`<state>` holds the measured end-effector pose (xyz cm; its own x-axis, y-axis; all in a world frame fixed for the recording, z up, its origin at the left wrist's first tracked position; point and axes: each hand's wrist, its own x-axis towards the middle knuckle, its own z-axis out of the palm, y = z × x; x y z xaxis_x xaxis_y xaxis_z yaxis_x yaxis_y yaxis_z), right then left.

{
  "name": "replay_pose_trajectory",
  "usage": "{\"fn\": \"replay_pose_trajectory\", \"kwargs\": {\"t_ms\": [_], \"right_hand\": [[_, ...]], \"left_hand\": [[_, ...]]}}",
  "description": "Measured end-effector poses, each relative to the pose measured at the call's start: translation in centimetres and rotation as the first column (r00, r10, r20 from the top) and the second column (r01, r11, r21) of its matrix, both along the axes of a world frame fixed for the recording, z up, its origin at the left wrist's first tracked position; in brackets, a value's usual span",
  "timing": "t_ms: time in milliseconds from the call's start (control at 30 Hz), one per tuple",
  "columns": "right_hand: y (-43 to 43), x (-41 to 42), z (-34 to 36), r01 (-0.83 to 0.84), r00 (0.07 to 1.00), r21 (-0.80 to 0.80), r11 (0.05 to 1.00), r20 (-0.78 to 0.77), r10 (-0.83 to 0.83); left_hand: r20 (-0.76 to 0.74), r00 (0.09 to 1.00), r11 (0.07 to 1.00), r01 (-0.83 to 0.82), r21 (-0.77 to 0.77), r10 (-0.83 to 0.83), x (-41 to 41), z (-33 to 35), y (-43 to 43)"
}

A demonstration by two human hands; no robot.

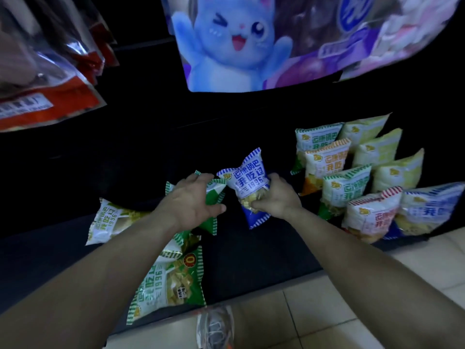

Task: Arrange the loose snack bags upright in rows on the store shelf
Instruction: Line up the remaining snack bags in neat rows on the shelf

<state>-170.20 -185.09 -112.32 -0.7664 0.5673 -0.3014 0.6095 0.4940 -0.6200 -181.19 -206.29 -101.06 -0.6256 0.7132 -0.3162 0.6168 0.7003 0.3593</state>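
My right hand (275, 197) grips a blue-striped snack bag (247, 181), held upright above the dark bottom shelf (264, 253). My left hand (193, 200) holds a green-striped snack bag (214, 195) just to its left. Two more green bags lie flat on the shelf: one at the left (110, 220) and one near the front edge (171, 280). At the right, several bags stand upright in rows, among them an orange-striped one (324, 165), a green one (344, 190), a red one (370, 215) and a blue one (430, 210).
A large bag with a blue cartoon cat (226, 44) hangs above the shelf at the centre. Red and clear packets (50, 79) hang at the upper left. Beige floor tiles (327, 311) lie below the shelf front, with a shoe (216, 328) on them.
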Motion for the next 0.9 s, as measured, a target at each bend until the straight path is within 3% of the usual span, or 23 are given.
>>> {"fn": "replay_pose_trajectory", "kwargs": {"t_ms": [167, 333, 400, 500, 633, 900], "right_hand": [[1.8, 4.9, 6.2, -0.106, 0.987, 0.143, 0.984, -0.106, 0.122], [2.9, 8.6, 10.8, -0.145, 0.966, 0.229, 0.963, -0.179, 0.188], [3.3, 10.1, 11.4, -0.153, 0.959, 0.238, 0.959, -0.197, 0.202], [4.4, 11.9, 11.4, -0.167, 0.964, 0.176, 0.970, -0.177, 0.198], [6.8, 13.2, 10.3, -0.154, 0.983, 0.205, 0.967, -0.062, 0.170], [10.4, 14.0, 7.2, -0.212, 0.976, 0.285, 0.935, 0.117, 0.186]], "left_hand": [[-0.031, 0.997, 0.983, -0.071, 0.167, 0.077, 2.1, 2.3, 3.7], [0.229, 0.972, 0.935, -0.126, 0.330, 0.051, 4.3, 4.1, 7.5], [0.255, 0.967, 0.924, -0.098, 0.370, 0.001, 5.0, 4.2, 8.7], [0.174, 0.985, 0.910, -0.063, 0.411, -0.010, 5.6, 3.8, 10.5], [-0.003, 1.000, 0.952, 0.026, 0.304, -0.027, 5.5, 1.6, 13.1], [-0.231, 0.969, 0.979, -0.045, 0.200, 0.092, 1.0, -4.5, 18.0]]}}
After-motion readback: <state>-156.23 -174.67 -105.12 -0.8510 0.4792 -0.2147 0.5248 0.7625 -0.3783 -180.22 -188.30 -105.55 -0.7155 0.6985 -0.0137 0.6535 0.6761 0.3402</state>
